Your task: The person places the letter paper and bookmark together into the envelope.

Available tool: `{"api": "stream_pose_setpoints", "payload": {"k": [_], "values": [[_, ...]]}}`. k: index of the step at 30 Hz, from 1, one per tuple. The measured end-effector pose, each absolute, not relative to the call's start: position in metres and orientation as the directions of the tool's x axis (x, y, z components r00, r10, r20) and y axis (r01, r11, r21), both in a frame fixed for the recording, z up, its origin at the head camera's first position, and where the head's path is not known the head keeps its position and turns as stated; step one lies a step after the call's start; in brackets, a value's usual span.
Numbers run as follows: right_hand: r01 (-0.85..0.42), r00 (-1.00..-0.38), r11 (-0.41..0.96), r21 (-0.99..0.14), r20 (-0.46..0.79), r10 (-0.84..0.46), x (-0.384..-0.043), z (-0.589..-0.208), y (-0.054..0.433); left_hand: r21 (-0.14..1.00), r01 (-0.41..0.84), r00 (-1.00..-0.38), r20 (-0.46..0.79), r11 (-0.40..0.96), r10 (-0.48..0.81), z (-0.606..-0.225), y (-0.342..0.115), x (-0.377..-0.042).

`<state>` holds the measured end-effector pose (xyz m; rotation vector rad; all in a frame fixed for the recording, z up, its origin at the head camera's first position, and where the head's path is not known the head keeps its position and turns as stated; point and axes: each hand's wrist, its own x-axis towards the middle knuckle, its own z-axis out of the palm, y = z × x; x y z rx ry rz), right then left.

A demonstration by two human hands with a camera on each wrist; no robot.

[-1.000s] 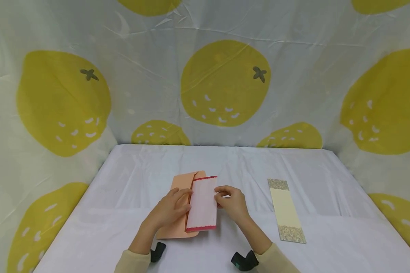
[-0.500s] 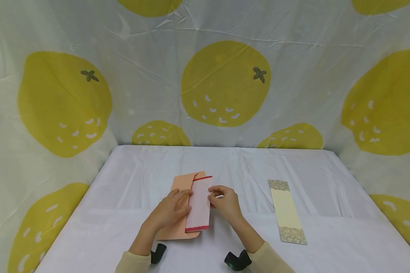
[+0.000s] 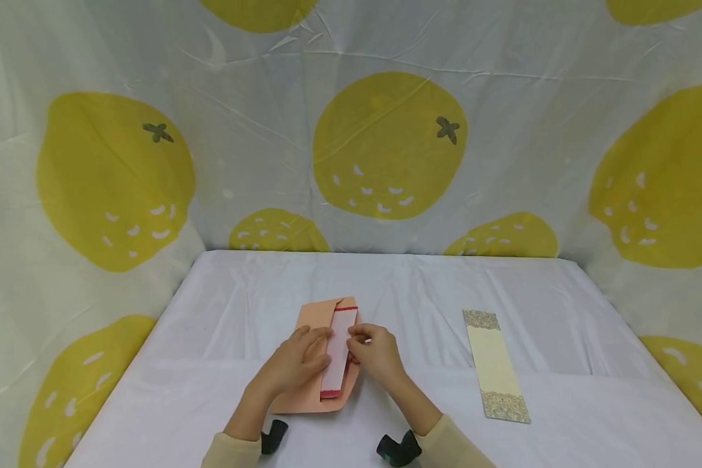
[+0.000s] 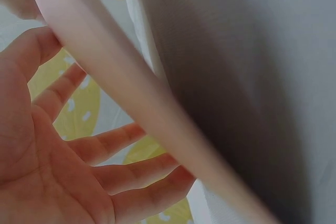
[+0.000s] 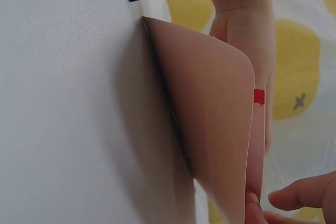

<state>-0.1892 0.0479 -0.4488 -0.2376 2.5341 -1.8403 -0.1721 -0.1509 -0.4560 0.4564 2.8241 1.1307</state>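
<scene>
Peach envelope [image 5: 210,103] — underside, right wrist view

At lower centre: two hands [image 3: 292,367] [image 3: 377,356], one orange envelope [image 3: 314,315], one pink card [image 3: 338,338], two black wrist pieces [image 3: 275,436] [image 3: 399,448]. Lower right: one cream card [image 3: 494,361]. Elsewhere: one counter [image 3: 409,292], nine printed lemons [image 3: 389,146], some cropped.

Head view: from above the near side of the white cloth-covered tabletop [image 3: 409,286], facing forward and down, well back, with the pale lemon-printed fabric backdrop [image 3: 251,130] beyond. Left and right wrist views: close range, turned sideways, facing the left fingers [image 4: 126,174] and right fingers [image 5: 302,193] respectively. Shared by head and right wrist: tabletop, backdrop, flat peach paper envelope [image 3: 304,398].
</scene>
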Motion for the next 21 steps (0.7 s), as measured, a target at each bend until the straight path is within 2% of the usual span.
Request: {"api": "stream_pose_setpoints", "payload": {"k": [13,21], "values": [[-0.12,-0.98,0.341,-0.932,0.056,-0.19,-0.197,-0.456,0.038,0.687,0.252,-0.951,0.044,0.682,0.307,-0.455,-0.151,-0.171],[-0.129,-0.969,0.32,-0.939,0.05,-0.241,-0.197,-0.46,0.035,0.679,0.254,-0.95,0.043,0.689,0.309,-0.456,-0.151,-0.171]]}}
